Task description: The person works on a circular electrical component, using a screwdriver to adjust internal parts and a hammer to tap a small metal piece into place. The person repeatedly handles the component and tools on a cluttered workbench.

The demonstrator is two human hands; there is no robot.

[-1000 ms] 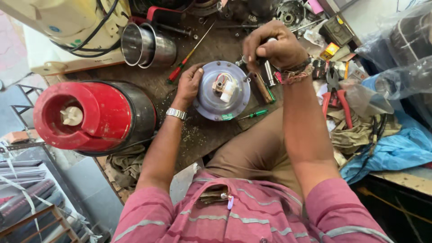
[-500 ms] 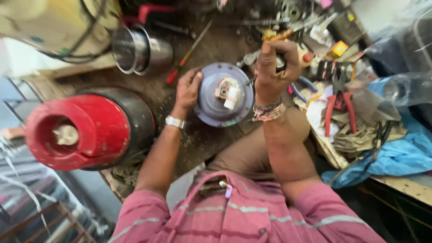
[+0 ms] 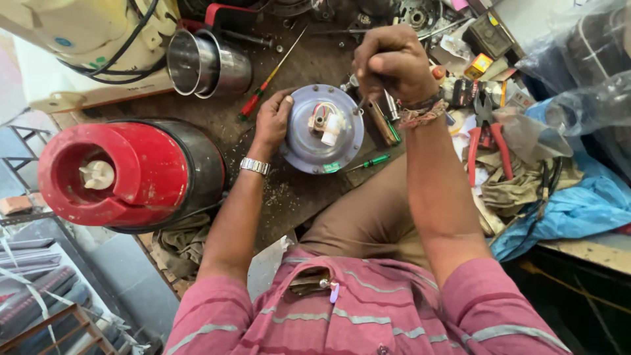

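**Right hand back over the motor's rim, tool tip down**

Since half a second ago the right hand [image 3: 394, 64] has swung from an upright pose, with a tool raised, to a closed fist above the 1 o'clock edge of the round grey metal motor unit [image 3: 322, 129]. The motor and the left hand have stayed put.

At 9 o'clock lies the red and black mixer body [image 3: 128, 174] on its side, with its white coupling facing the camera. Above it, at 11 o'clock, a shiny steel jar [image 3: 207, 62] lies on the brown workbench [image 3: 296, 197], and a red-handled screwdriver [image 3: 266, 82] runs slantwise beside it.

The left hand [image 3: 271, 121], with a steel wristwatch [image 3: 254, 165] on the wrist, presses its curled fingers against the motor's 9 o'clock rim. The motor sits at the bench centre, with its white terminal block up.

The right hand's fingers are wrapped tight around a thin metal tool [image 3: 361, 103], whose tip meets the motor's rim. A green-handled screwdriver [image 3: 369, 161] lies at the motor's 4 o'clock. At 3 o'clock, red-handled pliers [image 3: 485, 131] rest among rags and a blue plastic sheet [image 3: 578, 204].
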